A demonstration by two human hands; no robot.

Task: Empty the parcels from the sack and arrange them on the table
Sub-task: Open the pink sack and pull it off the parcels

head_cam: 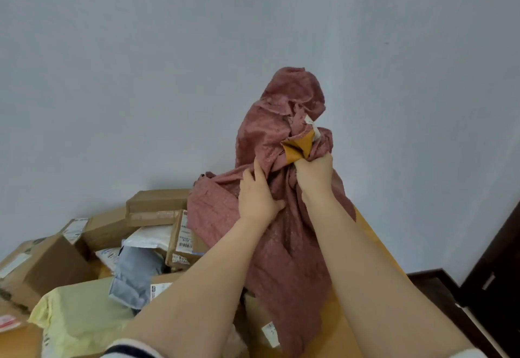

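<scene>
fingers (249,180) of the left hand (257,197) are closed on a fold of the sack (281,121), thumb pinching the cloth from below. the right hand (315,173) is fisted round a gathered bunch of the same cloth, with a crumpled yellow-brown tag (298,148) sticking out above the knuckles. both hands hold the dusty-red sack raised over the right part of the table (374,248), close to its far edge, the lower cloth trailing toward the near edge. it hangs limp — whether anything is left inside cannot be told.

parcels lie in a loose heap over the left part of the table: cardboard boxes (157,203) toward the far edge, a grey mailer (135,276) and a white mailer (149,236) among them, a pale green mailer (81,321) at the near edge. none is arranged. judged stage: emptying near done, sorting not begun.

risks noted: the trailing cloth lies against a labelled box (183,242), so a shake or pull could drag it. the heap is tilted and overlapping — one shift may send parcels off the left or near edge. a late parcel could drop from the sack unguided. the hold is on cloth alone, which may slip.
</scene>
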